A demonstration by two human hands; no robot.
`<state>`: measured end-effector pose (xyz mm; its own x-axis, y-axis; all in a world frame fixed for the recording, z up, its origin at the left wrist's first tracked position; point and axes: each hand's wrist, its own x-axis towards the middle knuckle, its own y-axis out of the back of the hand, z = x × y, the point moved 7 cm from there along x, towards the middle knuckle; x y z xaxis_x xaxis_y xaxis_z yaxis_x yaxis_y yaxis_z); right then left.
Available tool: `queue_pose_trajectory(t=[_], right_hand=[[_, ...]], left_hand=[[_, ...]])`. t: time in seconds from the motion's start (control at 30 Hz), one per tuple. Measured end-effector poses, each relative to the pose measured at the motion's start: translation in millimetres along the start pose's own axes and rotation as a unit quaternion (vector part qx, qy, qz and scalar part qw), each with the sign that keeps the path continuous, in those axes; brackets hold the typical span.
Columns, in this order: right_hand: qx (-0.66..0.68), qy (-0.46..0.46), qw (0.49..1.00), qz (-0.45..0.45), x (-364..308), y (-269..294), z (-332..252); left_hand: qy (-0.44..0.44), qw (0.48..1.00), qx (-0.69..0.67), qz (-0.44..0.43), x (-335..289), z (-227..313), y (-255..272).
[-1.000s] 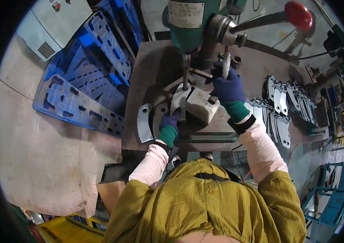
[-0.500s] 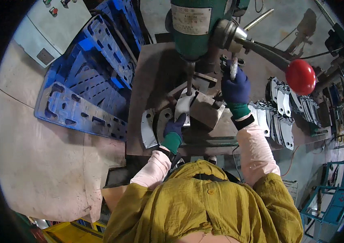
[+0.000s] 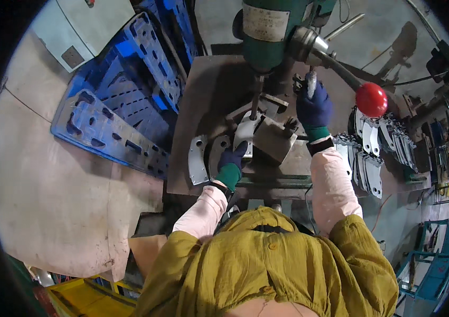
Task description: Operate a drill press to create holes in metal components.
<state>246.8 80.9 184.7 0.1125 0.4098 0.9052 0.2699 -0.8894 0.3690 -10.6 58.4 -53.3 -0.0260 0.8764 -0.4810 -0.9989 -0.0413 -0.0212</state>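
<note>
My left hand (image 3: 232, 160), in a dark blue glove with a green cuff, grips a curved grey metal plate (image 3: 246, 133) that lies on a block under the drill bit (image 3: 254, 100) of a green drill press (image 3: 266, 31). My right hand (image 3: 314, 108), gloved the same way, is closed around a feed handle (image 3: 311, 83) of the press. Another handle arm with a red ball knob (image 3: 371, 100) points to the right. Two more curved plates (image 3: 199, 158) lie on the steel table (image 3: 203, 90) left of my left hand.
A stack of several curved metal plates (image 3: 367, 158) lies at the table's right side. Blue plastic pallets (image 3: 124, 100) lean at the left, over a concrete floor (image 3: 50, 190). A yellow crate (image 3: 84, 298) is at the lower left, blue frames (image 3: 430, 264) at the lower right.
The red-knobbed arm has swung from the upper right down to the right as my right hand turned the feed handle. The drill bit has come down onto the plate that my left hand holds.
</note>
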Motion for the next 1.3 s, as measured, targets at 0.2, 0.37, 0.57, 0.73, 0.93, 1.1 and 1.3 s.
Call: queue_pose_trajectory(t=[0.2,0.37,0.57,0.73,0.93,1.1,1.3], right_hand=[[-0.001,-0.087,0.996,-0.020,-3,-4,24],[0.100,-0.156,0.978,-0.098,-6,-17,2],[0.050,-0.116,0.974,-0.190,-11,24,5],[-0.016,0.093,0.983,-0.158,-26,84,-114],[-0.187,0.248,0.914,-0.262,71,-12,-263],[-0.418,0.205,0.812,-0.353,154,-126,-227],[-0.509,0.081,0.731,-0.447,191,-141,-134]], left_hand=[[0.031,0.993,-0.111,-0.023,-9,11,-19],[0.017,1.000,-0.003,-0.013,28,-35,28],[0.040,0.983,0.117,-0.137,-44,55,-10],[-0.018,0.977,0.091,-0.191,-25,42,-1],[-0.054,0.973,0.023,-0.225,39,-28,-30],[0.075,0.954,0.072,-0.282,21,-7,-20],[0.050,0.945,-0.114,-0.301,-5,-12,-45]])
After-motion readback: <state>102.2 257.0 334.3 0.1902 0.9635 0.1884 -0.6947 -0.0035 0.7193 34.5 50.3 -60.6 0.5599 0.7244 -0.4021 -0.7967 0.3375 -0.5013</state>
